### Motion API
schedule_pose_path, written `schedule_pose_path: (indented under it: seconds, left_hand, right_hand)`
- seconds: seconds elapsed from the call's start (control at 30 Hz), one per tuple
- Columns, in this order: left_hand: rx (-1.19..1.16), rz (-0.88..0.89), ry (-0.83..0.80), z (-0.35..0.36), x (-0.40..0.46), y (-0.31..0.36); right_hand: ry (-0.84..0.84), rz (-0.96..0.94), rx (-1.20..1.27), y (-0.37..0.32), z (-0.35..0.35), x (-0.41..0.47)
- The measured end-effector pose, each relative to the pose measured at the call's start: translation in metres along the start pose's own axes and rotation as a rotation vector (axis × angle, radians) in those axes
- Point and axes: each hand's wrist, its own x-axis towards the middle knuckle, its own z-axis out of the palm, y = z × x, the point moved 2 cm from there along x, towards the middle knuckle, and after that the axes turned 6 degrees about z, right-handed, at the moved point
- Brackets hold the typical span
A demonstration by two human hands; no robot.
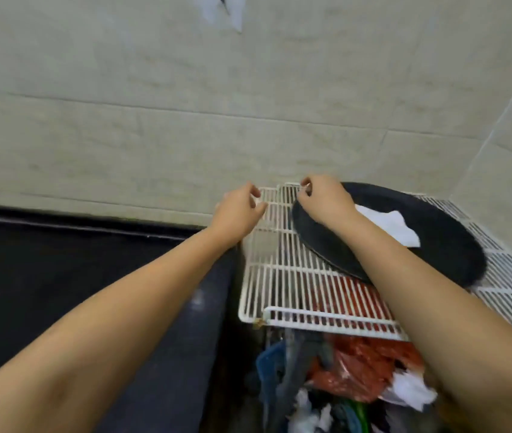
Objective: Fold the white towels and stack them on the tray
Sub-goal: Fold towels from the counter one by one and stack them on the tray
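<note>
A black oval tray (448, 245) lies on a white wire rack (283, 276) against the tiled wall. One folded white towel (392, 225) lies on the tray, partly hidden by my right forearm. My left hand (239, 210) hovers over the rack's far left corner with thumb and fingers loosely curled and apart, holding nothing. My right hand (323, 198) is above the tray's far left rim, fingers curled tight near the rack's back edge, with nothing visible in it.
A black counter (61, 276) runs along the left. Below the rack sits a heap of mixed items: a red plastic bag (361, 367), crumpled white cloth (411, 389), and blue and green pieces. The tiled walls meet in a corner at the right.
</note>
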Motion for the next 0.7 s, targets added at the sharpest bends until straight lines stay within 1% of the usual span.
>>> schedule_pose_path:
  seconds: [0.13, 0.23, 0.37, 0.53, 0.63, 0.7]
  left_hand:
    - [0.113, -0.107, 0.125, -0.101, -0.089, -0.092]
    - [0.221, -0.205, 0.153, -0.175, -0.170, -0.163]
    - [0.338, -0.414, 0.190, -0.260, -0.283, -0.245]
    - [0.505, -0.689, 0.196, -0.339, -0.402, -0.331]
    - [0.519, -0.832, 0.212, -0.375, -0.457, -0.376]
    - [0.527, -0.885, 0.207, -0.393, -0.479, -0.405]
  right_hand:
    - [-0.014, -0.213, 0.084, -0.125, 0.066, -0.056]
    - [-0.050, -0.390, 0.112, -0.218, 0.126, -0.114]
    - [-0.121, -0.614, 0.070, -0.330, 0.203, -0.194]
    - [-0.270, -0.824, -0.011, -0.439, 0.291, -0.269]
    - [-0.356, -0.917, -0.090, -0.498, 0.338, -0.299]
    - [-0.390, -0.948, -0.117, -0.532, 0.364, -0.309]
